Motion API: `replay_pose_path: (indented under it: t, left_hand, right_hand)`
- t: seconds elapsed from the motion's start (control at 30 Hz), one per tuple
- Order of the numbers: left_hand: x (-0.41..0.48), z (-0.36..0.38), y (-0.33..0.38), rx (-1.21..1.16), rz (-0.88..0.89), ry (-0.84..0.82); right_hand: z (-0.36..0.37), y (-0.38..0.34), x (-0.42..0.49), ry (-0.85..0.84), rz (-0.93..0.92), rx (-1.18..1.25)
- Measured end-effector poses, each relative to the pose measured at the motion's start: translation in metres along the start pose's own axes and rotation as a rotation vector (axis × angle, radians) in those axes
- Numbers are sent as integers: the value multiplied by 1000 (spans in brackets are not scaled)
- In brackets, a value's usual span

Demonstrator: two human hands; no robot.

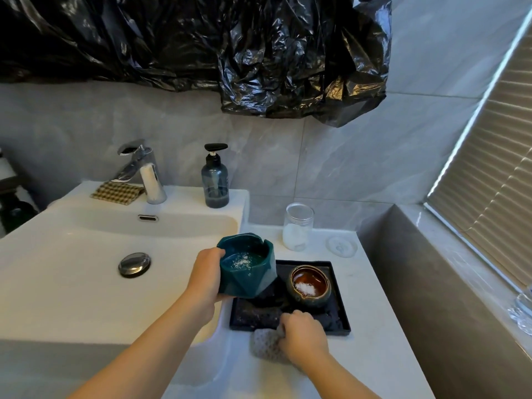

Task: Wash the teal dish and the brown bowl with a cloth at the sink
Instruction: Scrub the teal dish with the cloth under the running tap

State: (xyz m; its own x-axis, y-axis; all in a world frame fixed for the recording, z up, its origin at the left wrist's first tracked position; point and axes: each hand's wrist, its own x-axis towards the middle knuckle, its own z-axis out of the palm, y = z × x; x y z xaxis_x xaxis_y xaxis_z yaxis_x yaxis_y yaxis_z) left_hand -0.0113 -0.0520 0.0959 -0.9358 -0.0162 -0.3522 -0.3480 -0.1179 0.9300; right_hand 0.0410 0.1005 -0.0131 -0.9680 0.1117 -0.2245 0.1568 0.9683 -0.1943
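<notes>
My left hand [205, 279] grips the teal dish [248, 266] by its left wall and holds it just above the left end of the black tray [339, 306]. White powder lies inside the dish. The brown bowl [309, 286] stands on the tray to the right, also with white powder in it. My right hand [303, 336] grips a grey knitted cloth [264, 345] on the counter at the tray's front edge. The white sink [86, 263] lies to the left, its drain plug [134, 264] shut.
A chrome faucet [146, 174] and a checked cloth [118, 192] sit at the sink's back rim, a soap pump bottle [216, 180] beside them. A clear jar [298, 227] of white powder and its lid [341, 246] stand behind the tray. A grey ledge [431, 283] rises on the right.
</notes>
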Motion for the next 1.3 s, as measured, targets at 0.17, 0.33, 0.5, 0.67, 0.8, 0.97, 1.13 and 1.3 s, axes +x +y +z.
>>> replay_pose_path:
  t: [0.17,0.33,0.5,0.67,0.8,0.97,1.13,1.3]
  left_hand:
    - [11,-24,8,-7,7,-15]
    - [26,-70,31,-35,13,-7]
    - [61,-136,57,24,-2,18]
    - [98,-199,74,74,5,87]
    - [130,-235,82,102,13,140]
    - [168,-253,88,87,56,114]
    - [205,-253,89,28,86,87]
    - [226,-258,75,-49,84,111]
  right_hand:
    - [-28,-17,4,206,72,355]
    - [-75,-64,12,386,180,954]
    - [-111,-144,35,530,42,1058]
    - [-113,-229,82,448,-32,970]
    - [-115,-276,126,505,23,966]
    - [-141,-318,171,632,-82,884]
    - [-149,-335,189,653,-246,744]
    - [-143,-326,192,662,-305,635]
